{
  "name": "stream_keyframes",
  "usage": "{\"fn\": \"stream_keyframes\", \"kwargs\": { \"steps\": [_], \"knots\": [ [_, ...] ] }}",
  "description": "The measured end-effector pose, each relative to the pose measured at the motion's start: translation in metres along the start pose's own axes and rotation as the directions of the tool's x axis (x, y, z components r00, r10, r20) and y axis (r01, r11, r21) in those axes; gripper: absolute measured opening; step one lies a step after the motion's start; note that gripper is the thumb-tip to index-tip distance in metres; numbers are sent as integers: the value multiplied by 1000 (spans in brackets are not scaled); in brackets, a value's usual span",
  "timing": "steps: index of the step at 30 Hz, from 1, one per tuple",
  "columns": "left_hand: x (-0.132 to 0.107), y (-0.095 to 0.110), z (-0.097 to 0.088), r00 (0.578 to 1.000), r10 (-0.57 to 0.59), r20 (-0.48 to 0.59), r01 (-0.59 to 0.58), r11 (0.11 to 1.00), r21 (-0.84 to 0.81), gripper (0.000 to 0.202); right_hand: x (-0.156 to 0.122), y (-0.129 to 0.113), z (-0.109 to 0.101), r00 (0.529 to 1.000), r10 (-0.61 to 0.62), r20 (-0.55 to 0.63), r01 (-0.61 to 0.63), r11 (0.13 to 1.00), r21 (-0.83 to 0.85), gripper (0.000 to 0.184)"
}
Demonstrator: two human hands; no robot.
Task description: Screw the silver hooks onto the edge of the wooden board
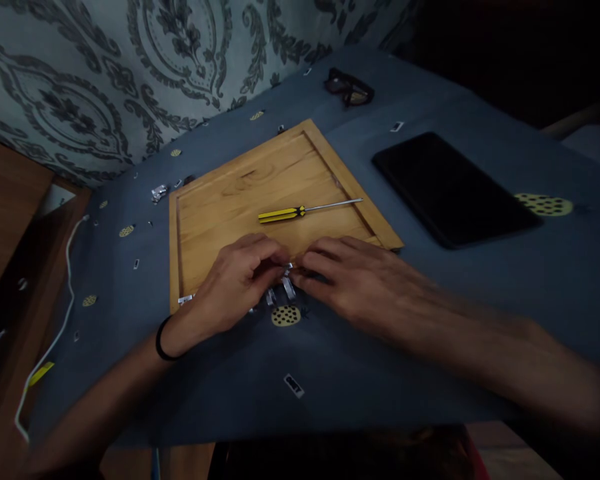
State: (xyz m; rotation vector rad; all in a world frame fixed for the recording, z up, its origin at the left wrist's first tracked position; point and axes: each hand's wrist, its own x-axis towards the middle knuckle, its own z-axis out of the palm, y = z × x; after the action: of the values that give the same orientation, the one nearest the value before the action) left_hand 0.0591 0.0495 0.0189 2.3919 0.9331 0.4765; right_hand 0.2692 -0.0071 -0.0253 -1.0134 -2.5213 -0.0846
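A wooden frame-like board (215, 200) lies flat on a blue patterned cloth (380, 360). A yellow-and-black screwdriver (300, 211) rests on the board, its shaft pointing right. My left hand (235, 283) and my right hand (350, 277) meet at the board's near edge, fingers curled and pinched together over small shiny metal pieces (286, 288). Both hands touch that metal hardware; what each fingertip grips is partly hidden. A black band circles my left wrist.
A black tablet (453, 187) lies to the right of the board. Dark glasses (350, 88) sit at the far edge. Small metal bits (159, 193) lie left of the board. A white cable (65, 280) hangs along the cloth's left side, near wooden furniture.
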Motion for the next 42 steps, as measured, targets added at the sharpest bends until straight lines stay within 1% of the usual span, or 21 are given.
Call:
{"fn": "stream_keyframes", "kwargs": {
  "steps": [4, 7, 11, 15, 19, 22, 24, 26, 28, 30, 33, 35, 39, 42],
  "knots": [
    [3, 3, -1, 999, 48, 14, -48, 999, 17, 12, 0, 0, 0, 1000, 6, -11, -6, 1000, -16, 20],
    [5, 5, -3, 996, 80, 50, -82, 996, 37, 13, 1, 0, 0, 1000, -4, -5, 4, 999, -41, 18],
    [5, 7, -4, 994, 86, 74, -91, 994, 59, 17, 0, -1, -1, 1000, -1, -5, 0, 999, -42, 22],
    [5, 5, -3, 997, 43, 57, -43, 999, 2, 16, 0, -1, 0, 1000, 13, 1, -13, 999, -31, 22],
    [7, 1, -3, 997, -42, 71, 48, 996, -72, 12, 1, 0, 0, 1000, -4, -6, 4, 1000, -30, 18],
    [6, 0, -6, 989, -102, 108, 117, 983, -141, 6, 2, 1, -1, 1000, -15, -11, 14, 1000, -27, 17],
    [2, 0, -10, 987, -128, 91, 141, 979, -148, 6, 2, 1, -1, 1000, -12, -1, 12, 1000, -20, 19],
    [-5, 2, -13, 990, -143, 9, 143, 985, -93, 8, 2, 1, -2, 1000, -5, 12, 5, 1000, -10, 22],
    [-14, 4, -14, 987, -135, -81, 137, 991, 12, 10, 1, 0, -2, 1000, -1, 22, 1, 1000, -5, 21],
    [-24, 6, -11, 986, -114, -120, 129, 983, 131, 19, 0, 0, -1, 1000, 7, 29, -7, 1000, -7, 22],
    [-37, 10, 0, 990, -67, -126, 99, 958, 268, 43, 0, 0, -1, 999, 19, 36, -19, 1000, -5, 24],
    [-42, 13, 8, 992, -31, -126, 72, 941, 330, 54, 1, 1, -1, 999, 3, 33, -3, 1000, -12, 22],
    [-42, 19, 17, 993, -26, -119, 73, 908, 414, 60, 3, 3, -3, 999, -32, -19, 31, 999, -40, 13],
    [-39, 20, 17, 992, -21, -125, 74, 897, 436, 60, 3, 3, -3, 998, -43, -41, 41, 999, -31, 18]
  ]
}}
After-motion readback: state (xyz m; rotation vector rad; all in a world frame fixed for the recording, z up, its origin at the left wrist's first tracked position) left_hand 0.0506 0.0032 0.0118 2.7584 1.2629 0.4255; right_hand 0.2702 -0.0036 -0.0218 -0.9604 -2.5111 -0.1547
